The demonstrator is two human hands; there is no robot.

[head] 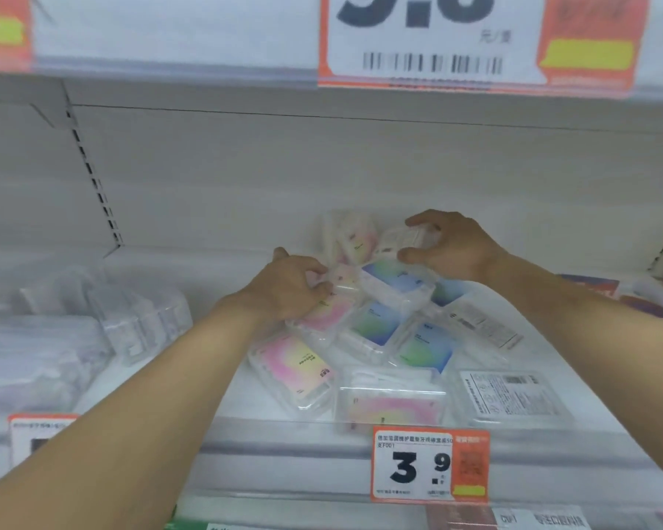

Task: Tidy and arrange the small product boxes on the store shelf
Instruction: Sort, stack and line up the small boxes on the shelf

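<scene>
While both your arms reach over the white shelf (284, 422), your left hand (284, 286) pinches a small clear box with a pink label (339, 279) at the top of the jumbled pile. Your right hand (450, 244) curls around another clear box (402, 239), lifted near the back panel. Pink-labelled and blue-green boxes (377, 321) lie tilted and overlapping between your hands and the 3.9 price tag (429, 464) on the front rail.

Boxes (376, 330): clear glossy plastic. Shelf (207, 208): smooth matt white. Price tag (429, 464): paper.
</scene>
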